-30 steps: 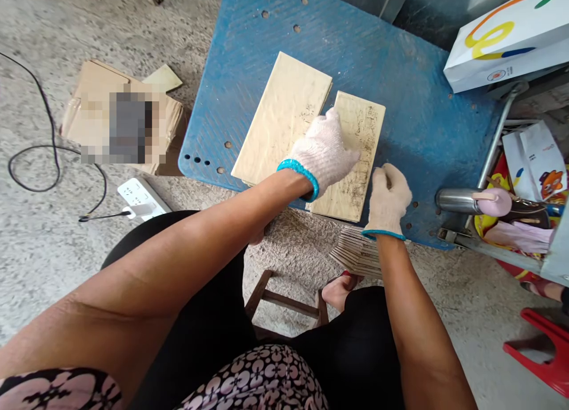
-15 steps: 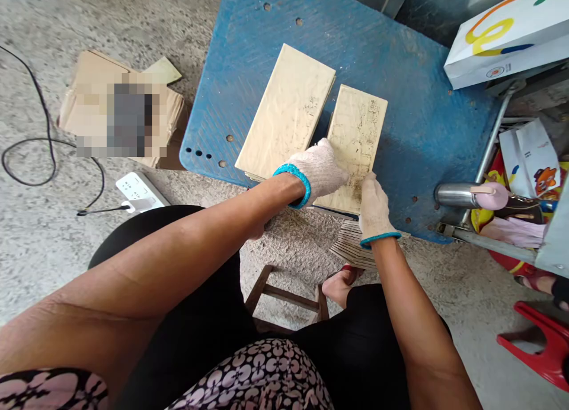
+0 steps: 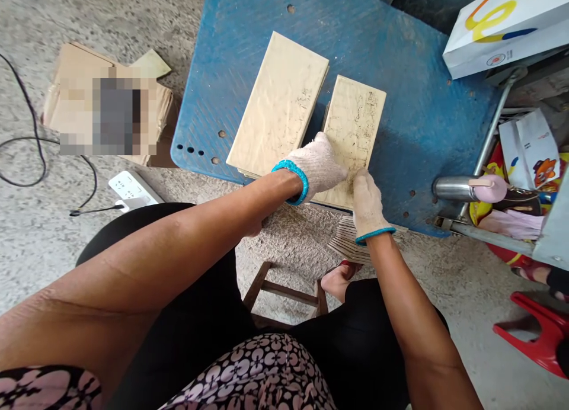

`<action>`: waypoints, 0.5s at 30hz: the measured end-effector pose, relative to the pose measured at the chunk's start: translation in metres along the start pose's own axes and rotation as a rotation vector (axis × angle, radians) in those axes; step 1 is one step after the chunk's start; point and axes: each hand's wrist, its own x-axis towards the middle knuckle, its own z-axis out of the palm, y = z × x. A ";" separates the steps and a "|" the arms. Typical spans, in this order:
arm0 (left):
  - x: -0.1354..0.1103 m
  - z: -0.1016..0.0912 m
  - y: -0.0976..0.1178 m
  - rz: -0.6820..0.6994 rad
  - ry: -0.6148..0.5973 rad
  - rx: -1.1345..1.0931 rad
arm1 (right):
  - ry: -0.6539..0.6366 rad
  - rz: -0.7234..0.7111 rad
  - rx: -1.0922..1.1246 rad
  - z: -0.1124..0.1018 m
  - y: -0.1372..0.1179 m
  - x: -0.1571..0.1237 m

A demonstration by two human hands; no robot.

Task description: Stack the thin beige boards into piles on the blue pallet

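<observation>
Two stacks of thin cream rectangular panels lie on a blue plastic platform: a larger left stack (image 3: 278, 99) and a right stack (image 3: 353, 117) with dark specks on top. My left hand (image 3: 317, 167), in a white knit glove with a blue cuff, is closed at the left side of the right stack, near its front end. At the front right corner of that stack, my gloved right hand (image 3: 367, 199) is closed around the edge. Most fingertips of both hands are hidden. Below the platform's front edge, more thin panels (image 3: 349, 238) stand in a fanned pile, partly behind my right hand.
The blue platform (image 3: 231, 60) has holes along its edges. At right are a white bag (image 3: 502, 37), a metal bottle (image 3: 457, 189) and a red stool (image 3: 533, 333). On the left floor are a cardboard box (image 3: 73, 102), a power strip (image 3: 133, 188) and a black cable.
The whole view has shifted slightly. My right hand has moved a little left, closer to my left hand, along the right stack's front edge. The stacks look unchanged.
</observation>
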 end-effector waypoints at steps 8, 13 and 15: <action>-0.002 0.004 0.000 0.002 -0.016 0.023 | -0.031 -0.045 0.054 -0.002 0.003 0.001; 0.000 0.003 -0.002 0.011 -0.032 0.019 | 0.003 0.076 0.255 0.002 0.016 0.004; 0.001 0.002 -0.002 0.019 -0.030 0.021 | 0.029 0.120 0.382 0.003 0.031 0.000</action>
